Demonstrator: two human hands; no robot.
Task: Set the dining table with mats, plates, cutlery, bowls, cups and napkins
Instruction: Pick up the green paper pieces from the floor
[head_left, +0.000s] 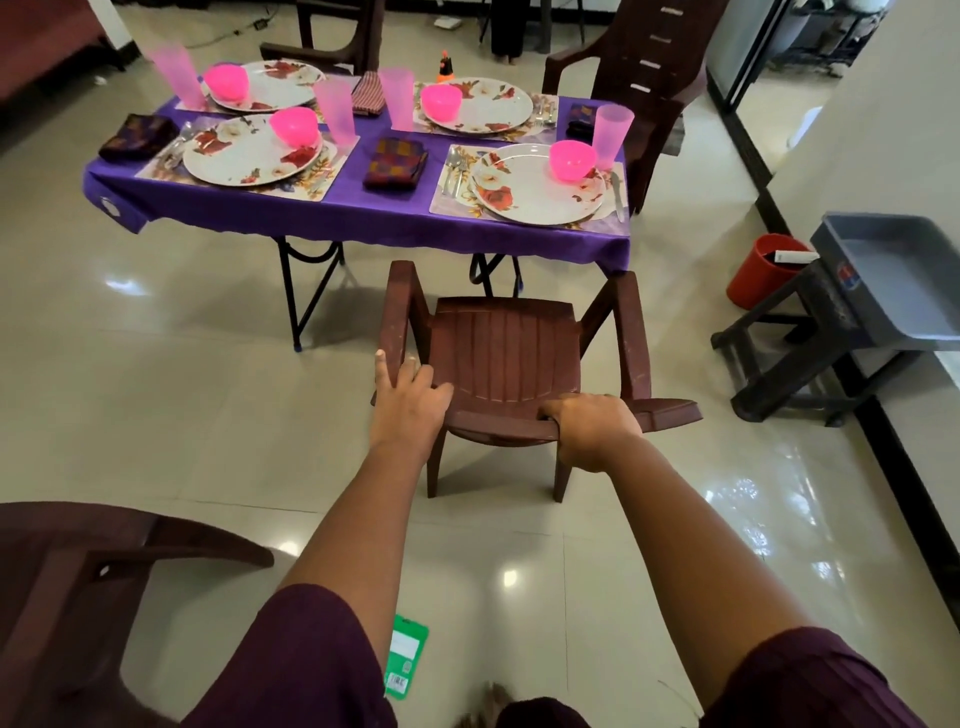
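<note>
Ahead at twelve o'clock our table (332, 213) looks set, so both hands, left hand (408, 402) and right hand (592, 428), curl around the chair (501, 358) to seat it.

Four floral mats (470, 202) lie on the purple-clothed surface (353, 213), two along the near edge and two along the far edge. Each carries a white plate (524, 200) printed with red flowers, and a bright pink bowl (571, 160) sits upright on every plate. A translucent pink cup (612, 134) stands by each setting. Cutlery (455, 167) lies beside the plates, with what looks like a knife (617, 195) right of the near right plate. Dark folded patterned napkins (395, 163) rest flat on the cloth between and beside the settings.
</note>
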